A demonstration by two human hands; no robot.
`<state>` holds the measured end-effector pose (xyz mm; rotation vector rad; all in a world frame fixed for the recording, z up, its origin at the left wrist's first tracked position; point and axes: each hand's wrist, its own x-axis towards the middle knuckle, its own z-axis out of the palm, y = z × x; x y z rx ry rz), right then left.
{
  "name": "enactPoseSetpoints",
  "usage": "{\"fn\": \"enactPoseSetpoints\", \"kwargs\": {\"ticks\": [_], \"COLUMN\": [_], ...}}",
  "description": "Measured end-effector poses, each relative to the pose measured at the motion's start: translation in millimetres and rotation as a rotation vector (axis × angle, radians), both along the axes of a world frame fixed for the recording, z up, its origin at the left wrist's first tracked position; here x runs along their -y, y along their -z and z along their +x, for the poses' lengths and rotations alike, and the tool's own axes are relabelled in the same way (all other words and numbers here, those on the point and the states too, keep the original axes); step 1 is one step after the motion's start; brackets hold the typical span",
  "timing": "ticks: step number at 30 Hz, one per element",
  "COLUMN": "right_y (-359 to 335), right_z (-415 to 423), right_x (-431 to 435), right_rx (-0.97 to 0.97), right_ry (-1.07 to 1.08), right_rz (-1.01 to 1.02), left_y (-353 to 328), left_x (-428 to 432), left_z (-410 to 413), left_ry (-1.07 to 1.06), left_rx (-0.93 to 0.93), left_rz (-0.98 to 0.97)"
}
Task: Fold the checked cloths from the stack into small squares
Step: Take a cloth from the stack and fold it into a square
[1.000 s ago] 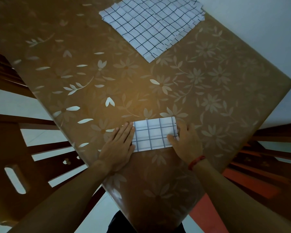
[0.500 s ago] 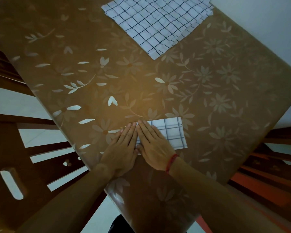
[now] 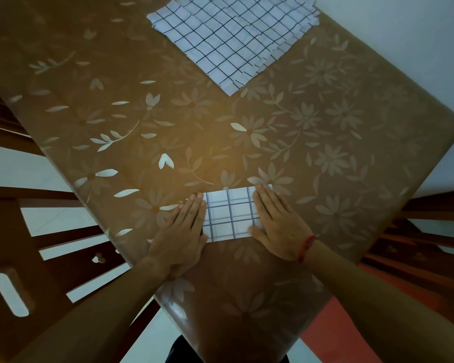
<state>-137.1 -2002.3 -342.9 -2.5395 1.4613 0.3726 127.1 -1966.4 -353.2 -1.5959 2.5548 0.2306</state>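
Two bare hands lie flat, palms down, on one small folded white cloth with dark grid lines [image 3: 231, 216]. The left hand [image 3: 184, 231] has its fingers straight and together along the cloth's left edge, gripping nothing. The right hand [image 3: 275, 224] is likewise spread flat and presses down on the cloth's right end, with its thumb near the lower right corner. One red thread band [image 3: 307, 247] circles the right wrist. The folded cloth sits near the close corner of the bench [image 3: 325, 153], which is covered by a glossy brown sheet printed with pale flowers and leaves. One stack of unfolded white checked cloths [image 3: 233, 35] lies well apart at the bench's far side. Its staggered edges show several layers, too fine to count. Two dark wooden chairs stand beside the bench, one at the left [image 3: 24, 244] and one at the right [image 3: 417, 244].
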Motion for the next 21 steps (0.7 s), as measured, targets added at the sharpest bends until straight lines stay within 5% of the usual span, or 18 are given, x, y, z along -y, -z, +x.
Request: {"fn": "enactPoseSetpoints", "kwargs": {"ticks": [7,21], "right_y": [-9.9,-28.3], "right_z": [-21.3,2.0], "right_x": [2.2,33.7], "right_rx": [-0.057,0.131], "right_ry": [-0.006,0.167], "right_rz": [0.001,0.022], "left_y": [-1.4,-1.6], "left_x": [0.1,1.0], "left_z": [-0.7,-2.5], "left_ry": [0.011,-0.018], "left_rx": [0.002,-0.015], "left_rz": [-0.003,0.015]}}
